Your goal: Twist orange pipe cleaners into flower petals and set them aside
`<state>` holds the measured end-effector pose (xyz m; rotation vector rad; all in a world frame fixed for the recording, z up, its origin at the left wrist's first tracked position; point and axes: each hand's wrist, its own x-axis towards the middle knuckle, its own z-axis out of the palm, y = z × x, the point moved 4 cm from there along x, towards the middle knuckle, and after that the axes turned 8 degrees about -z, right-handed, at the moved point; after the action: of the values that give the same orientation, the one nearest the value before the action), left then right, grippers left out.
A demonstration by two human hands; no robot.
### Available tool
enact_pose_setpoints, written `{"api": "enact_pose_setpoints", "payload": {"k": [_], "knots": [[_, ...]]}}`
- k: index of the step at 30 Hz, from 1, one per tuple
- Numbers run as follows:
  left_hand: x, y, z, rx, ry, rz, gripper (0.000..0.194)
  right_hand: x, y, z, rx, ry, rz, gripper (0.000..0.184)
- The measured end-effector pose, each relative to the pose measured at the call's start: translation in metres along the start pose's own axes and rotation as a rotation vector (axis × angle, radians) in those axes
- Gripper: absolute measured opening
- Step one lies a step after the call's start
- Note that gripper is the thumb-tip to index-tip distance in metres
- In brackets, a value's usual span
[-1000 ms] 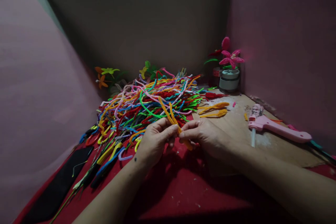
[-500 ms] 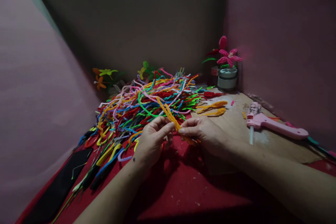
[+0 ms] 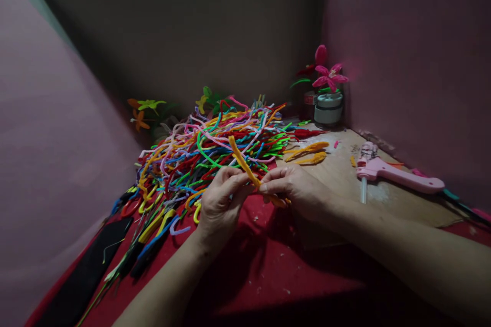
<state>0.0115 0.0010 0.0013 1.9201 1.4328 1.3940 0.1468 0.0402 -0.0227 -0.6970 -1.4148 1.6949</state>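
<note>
An orange pipe cleaner (image 3: pixel 241 157), bent so that its strands lie together, is held between both hands above the red cloth (image 3: pixel 284 276). My left hand (image 3: pixel 222 199) pinches its middle with thumb and fingers. Close beside it, my right hand (image 3: pixel 295 186) grips the lower part, and some orange shows below those fingers. The upper ends point up and left, in front of a big heap of coloured pipe cleaners (image 3: pixel 215 138). Two orange looped petals (image 3: pixel 310 153) lie on the board beyond my right hand.
A pink glue gun (image 3: pixel 399 173) rests on the brown board (image 3: pixel 337 179) at right. Behind stands a grey pot (image 3: pixel 328 110) with a pink flower (image 3: pixel 330 77). Yellow-handled pliers (image 3: pixel 157 225) and a black flat object (image 3: pixel 88 265) lie at left.
The orange strands, apart a second ago, now lie together as one. My left fingers have shifted along them. The whole view has drifted slightly.
</note>
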Motion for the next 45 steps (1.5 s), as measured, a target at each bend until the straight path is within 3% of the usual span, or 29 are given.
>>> {"api": "enact_pose_setpoints", "payload": {"k": [5, 8, 10, 13, 15, 17, 20, 23, 26, 29, 31, 33, 35, 37, 40, 42, 45], "knots": [[0.002, 0.010, -0.009, 0.368, 0.039, 0.291, 0.011, 0.002, 0.002, 0.001, 0.022, -0.070, 0.014, 0.006], [0.002, 0.021, -0.010, 0.564, -0.013, 0.464, 0.010, 0.002, 0.004, 0.001, 0.012, -0.129, 0.045, 0.007], [0.000, 0.025, -0.008, 0.643, -0.090, 0.518, 0.010, 0.002, 0.003, 0.001, -0.005, -0.142, 0.070, 0.007], [-0.002, 0.026, -0.003, 0.680, -0.212, 0.492, 0.009, 0.001, 0.000, 0.001, -0.075, -0.147, 0.085, 0.006], [-0.003, 0.024, -0.002, 0.623, -0.267, 0.395, 0.011, -0.001, -0.002, 0.003, -0.177, -0.154, 0.051, 0.007], [-0.002, 0.019, -0.002, 0.508, -0.283, 0.209, 0.011, -0.004, -0.005, 0.005, -0.376, -0.145, -0.075, 0.009], [-0.001, 0.003, -0.002, 0.210, -0.323, -0.255, 0.012, -0.012, -0.014, 0.011, -0.785, -0.090, -0.458, 0.015], [-0.006, -0.011, 0.005, -0.280, -0.385, -0.685, 0.015, -0.023, -0.020, 0.020, -1.069, -0.053, -0.855, 0.016], [-0.009, -0.015, 0.014, -0.736, -0.452, -0.897, 0.019, -0.033, -0.022, 0.025, -1.238, -0.026, -1.115, 0.020], [-0.012, -0.011, 0.019, -0.916, -0.584, -0.970, 0.024, -0.040, -0.024, 0.027, -1.293, -0.015, -1.259, 0.022], [-0.011, -0.009, 0.016, -0.822, -0.549, -0.911, 0.023, -0.040, -0.026, 0.025, -1.214, -0.001, -1.237, 0.021], [-0.007, -0.005, 0.006, -0.587, -0.381, -0.753, 0.017, -0.036, -0.029, 0.020, -1.043, 0.031, -1.120, 0.018], [-0.002, 0.005, -0.008, -0.323, -0.166, -0.489, 0.008, -0.030, -0.030, 0.015, -0.829, 0.054, -0.946, 0.014], [0.000, 0.018, -0.016, -0.140, -0.041, -0.195, 0.003, -0.025, -0.030, 0.012, -0.630, 0.042, -0.751, 0.012], [-0.002, 0.027, -0.016, -0.028, -0.093, 0.062, 0.011, -0.021, -0.029, 0.012, -0.430, -0.033, -0.533, 0.011], [-0.003, 0.028, -0.015, 0.003, -0.153, 0.120, 0.012, -0.021, -0.029, 0.013, -0.386, -0.074, -0.488, 0.010], [-0.005, 0.029, -0.013, 0.016, -0.240, 0.113, 0.008, -0.024, -0.031, 0.014, -0.471, -0.083, -0.533, 0.009]]}}
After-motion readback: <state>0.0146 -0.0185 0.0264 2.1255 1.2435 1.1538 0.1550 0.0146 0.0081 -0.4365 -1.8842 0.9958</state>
